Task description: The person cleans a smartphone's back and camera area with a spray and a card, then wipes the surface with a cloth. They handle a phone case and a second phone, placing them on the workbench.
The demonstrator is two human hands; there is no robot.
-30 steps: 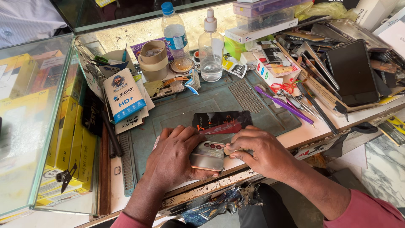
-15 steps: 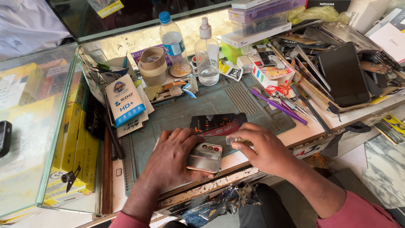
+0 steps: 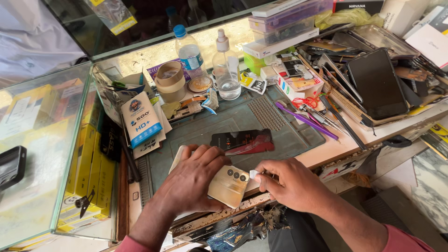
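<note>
A gold smartphone (image 3: 228, 185) lies face down, its camera cluster showing, at the near edge of a grey-green repair mat (image 3: 242, 116) on a cluttered workbench. The left hand (image 3: 193, 179) is spread over the phone's left part, palm down, pinning it to the mat; its fingers rest flat rather than curled around the body. The right hand (image 3: 291, 184) sits just beside the phone's right edge with thumb and forefinger pinched on a small white pad (image 3: 254, 175) (a wipe or swab, too small to tell), which touches the phone near the lenses. The two hands are close together, the phone between them.

Just behind the hands a dark screen-protector sachet with red print (image 3: 242, 141) lies on the mat. Farther back stand a roll of brown tape (image 3: 170, 81), a blue-capped water bottle (image 3: 189, 51) and a clear spray bottle (image 3: 226, 67). To the right, purple tweezers (image 3: 305, 120) lie beside a stack of dark phone screens (image 3: 375, 84). A glass display case (image 3: 42, 154) holding yellow boxes stands at the left.
</note>
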